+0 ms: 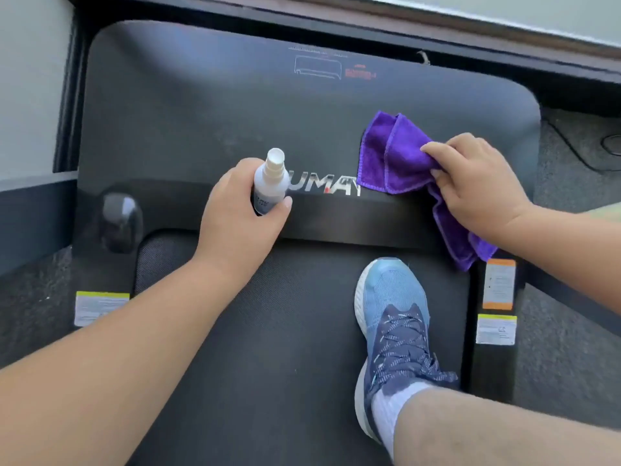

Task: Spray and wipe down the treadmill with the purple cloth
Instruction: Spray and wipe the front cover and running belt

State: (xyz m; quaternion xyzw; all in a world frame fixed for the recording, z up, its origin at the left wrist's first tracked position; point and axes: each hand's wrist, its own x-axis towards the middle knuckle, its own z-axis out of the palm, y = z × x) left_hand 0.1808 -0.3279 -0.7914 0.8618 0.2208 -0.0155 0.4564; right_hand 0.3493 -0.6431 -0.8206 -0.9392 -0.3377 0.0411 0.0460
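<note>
While the left hand (240, 210) is gripping a small white spray bottle (270, 183) upright over the treadmill (201, 122) hood, just left of the silver logo (327, 187), the right hand (477, 183) is clutching the purple cloth (393, 156) against the hood's right side, one end hanging below the wrist. A blue shoe (395, 317) is standing on the black belt (268, 331), near the warning stickers (498, 301).

A crumpled purple cloth (400, 156) is draped over the black treadmill (215, 109) hood's right side. A small white spray bottle (270, 183) is held upright above the logo.
</note>
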